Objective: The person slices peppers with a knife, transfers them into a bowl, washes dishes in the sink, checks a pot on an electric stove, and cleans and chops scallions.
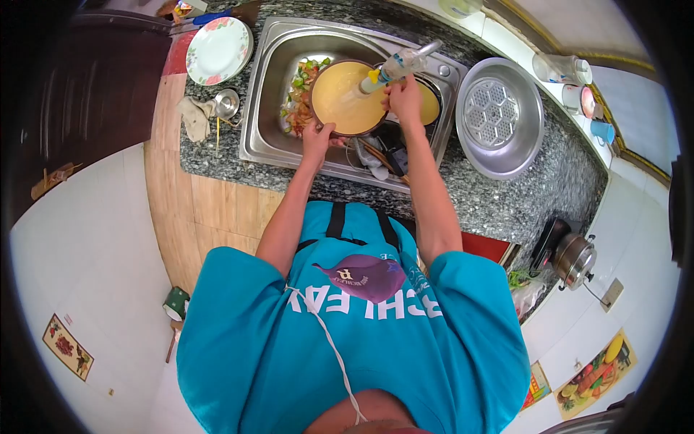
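Note:
A round pan [336,90], yellow inside with a dark rim, is tilted over the sink [271,145]. Water streams into it from the faucet [394,69], whose spout has a clear plastic attachment with a yellow part. My left hand [318,142] is closed on the pan's near left edge. On the opposite side, my right hand [403,100] grips the rim close to the spout. Chopped vegetable scraps [298,101] lie in the left basin. Behind my right hand, another yellow-lined vessel [430,105] sits partly hidden in the right basin, with dark utensils [390,152] nearer me.
A large metal basin [500,155] with a perforated insert stands right of the sink. Left of it are floral plates [217,50], a metal ladle [227,105] and a cloth [194,119]. A metal pot [575,260] is at the far right. Bottles and cups line the ledge.

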Demonstrator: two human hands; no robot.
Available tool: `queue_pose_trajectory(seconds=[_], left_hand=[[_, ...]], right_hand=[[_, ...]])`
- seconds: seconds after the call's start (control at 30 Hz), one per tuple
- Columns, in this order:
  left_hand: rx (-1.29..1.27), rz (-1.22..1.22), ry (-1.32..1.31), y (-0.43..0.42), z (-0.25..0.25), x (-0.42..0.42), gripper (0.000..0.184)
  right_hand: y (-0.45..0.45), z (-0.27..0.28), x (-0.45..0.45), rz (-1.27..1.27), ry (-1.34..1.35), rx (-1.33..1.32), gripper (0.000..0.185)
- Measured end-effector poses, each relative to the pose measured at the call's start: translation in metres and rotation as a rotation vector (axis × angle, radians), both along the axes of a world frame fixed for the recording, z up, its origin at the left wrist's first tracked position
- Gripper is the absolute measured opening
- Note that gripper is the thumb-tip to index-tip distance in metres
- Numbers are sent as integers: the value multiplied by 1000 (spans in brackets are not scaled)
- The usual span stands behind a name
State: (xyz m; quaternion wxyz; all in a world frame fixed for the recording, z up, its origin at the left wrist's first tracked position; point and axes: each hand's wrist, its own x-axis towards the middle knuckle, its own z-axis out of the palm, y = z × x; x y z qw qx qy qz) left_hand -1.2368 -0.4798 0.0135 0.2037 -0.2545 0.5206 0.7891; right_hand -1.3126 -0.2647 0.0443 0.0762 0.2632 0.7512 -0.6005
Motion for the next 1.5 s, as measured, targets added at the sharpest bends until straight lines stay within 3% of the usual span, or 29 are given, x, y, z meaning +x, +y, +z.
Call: queue_pose_trajectory(seconds=[0.17, 0.23, 0.33, 0.4, 0.43, 0.5, 0.53, 0.7, 0.77, 0.8, 0.83, 0.97, 1.23, 1.3, 1.37, 1.5], left_hand=[[-93, 7, 31, -9, 1, 3, 26], [-131, 35, 70, -10, 7, 4, 27], [-247, 116, 236, -11, 28, 6, 40], [-666, 38, 362, -10, 54, 7, 60], [-672, 37, 369, -15, 52, 6, 60], [-1204, -15, 786, -29, 57, 2, 76], [-1305, -40, 775, -32, 65, 7, 80], [-1386, -2, 766, -50, 82, 33, 82], [-1312, 71, 620, -52, 77, 47, 75], [-910, 232, 581, -39, 87, 52, 72], [-666, 305, 494, -29, 97, 59, 58], [-186, 393, 259, -26, 40, 88, 24], [-33, -376, 246, 26, 48, 155, 15], [6, -671, 265, 48, 66, 192, 12], [35, -899, 344, 74, 53, 211, 17], [130, -1230, 335, 125, 51, 274, 19]], right_hand=[[25, -15, -19, 36, -163, -123, 28], [44, -42, -19, -245, -41, -760, 44], [31, -25, 0, -359, 14, -659, 31], [21, -15, 16, -425, 70, -565, 22], [17, -14, 24, -426, 74, -572, 22], [5, -12, 43, -403, 63, -597, 24], [-1, -10, 54, -385, 84, -624, 25], [-22, -12, 106, -252, 76, -645, 21], [-28, -18, 126, -207, 0, -629, 22], [-32, -12, 136, -195, -28, -564, 21], [-36, -10, 146, -215, -11, -564, 21], [-39, -10, 201, -239, 95, -544, 24], [-55, 28, 342, -624, 110, -426, 43], [-64, 26, 400, -780, 145, -322, 43], [-54, 41, 427, -946, 198, -291, 37], [-56, 23, 511, -1313, 348, -291, 31]])
